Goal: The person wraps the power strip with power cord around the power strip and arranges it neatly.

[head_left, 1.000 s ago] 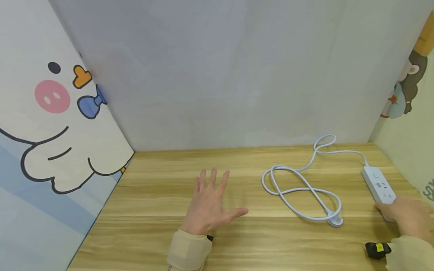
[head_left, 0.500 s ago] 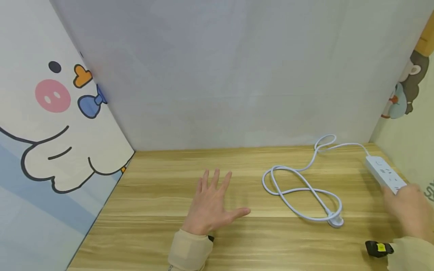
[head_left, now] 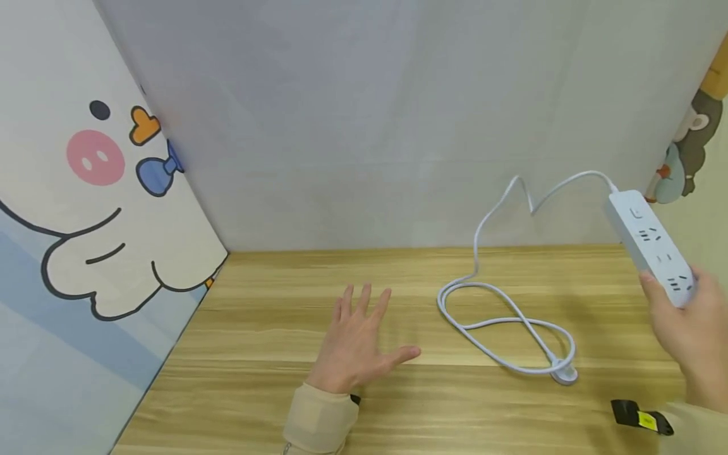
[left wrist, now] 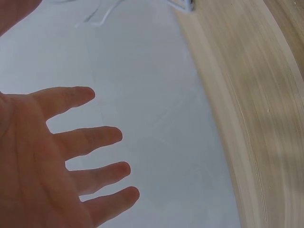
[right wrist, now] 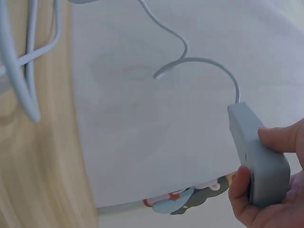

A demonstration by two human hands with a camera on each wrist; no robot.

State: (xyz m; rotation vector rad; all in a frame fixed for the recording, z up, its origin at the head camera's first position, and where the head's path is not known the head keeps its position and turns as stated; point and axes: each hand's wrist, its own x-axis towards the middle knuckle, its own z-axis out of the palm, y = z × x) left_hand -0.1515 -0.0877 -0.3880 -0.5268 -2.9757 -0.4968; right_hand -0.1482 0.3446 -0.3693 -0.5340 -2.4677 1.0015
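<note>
A white power strip [head_left: 651, 246] is held up above the table's right side, tilted, its socket face towards the head camera. My right hand [head_left: 691, 322] grips its near end; in the right wrist view the thumb and fingers of that hand [right wrist: 280, 175] pinch both sides of the strip [right wrist: 259, 156]. From the strip's far end a white cord [head_left: 476, 234] rises, dips and runs down to loops lying on the wood. The plug [head_left: 564, 371] rests at the near end of the loops. My left hand [head_left: 355, 347] is spread, palm down, left of the cord, holding nothing.
The wooden table [head_left: 239, 379] meets a pale grey back wall [head_left: 341, 126]. A panel with a cartoon duck [head_left: 74, 221] stands at the left, and a printed light green panel [head_left: 711, 221] at the right.
The power strip has been lifted off the table by my right hand, up and away from me. Part of the cord has risen with it. My left hand has hardly moved.
</note>
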